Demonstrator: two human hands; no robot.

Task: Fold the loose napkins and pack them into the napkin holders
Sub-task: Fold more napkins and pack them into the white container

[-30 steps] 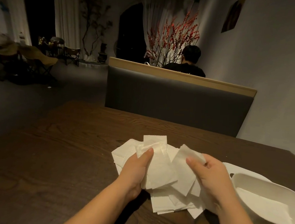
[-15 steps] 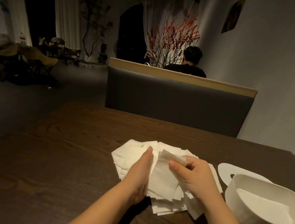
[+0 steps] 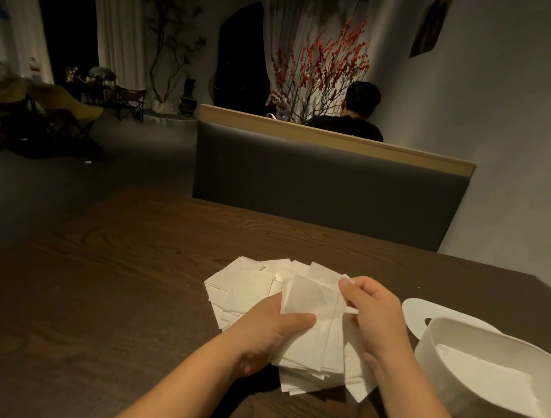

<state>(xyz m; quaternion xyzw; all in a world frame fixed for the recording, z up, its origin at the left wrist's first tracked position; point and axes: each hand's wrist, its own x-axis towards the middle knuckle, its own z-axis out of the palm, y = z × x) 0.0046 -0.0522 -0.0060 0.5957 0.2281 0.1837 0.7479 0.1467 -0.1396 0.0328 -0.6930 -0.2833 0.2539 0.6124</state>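
The napkin pile (image 3: 250,293) lies on the table (image 3: 111,278) before you; your left hand (image 3: 270,328) grips a folded napkin (image 3: 303,328) atop it, your right hand (image 3: 375,314) pinches its far corner. The white holder (image 3: 438,353) sits just right.

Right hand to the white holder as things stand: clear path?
Probably yes. The holder sits open-topped just beside the right hand, nothing between them, though that hand pinches a napkin from the pile.
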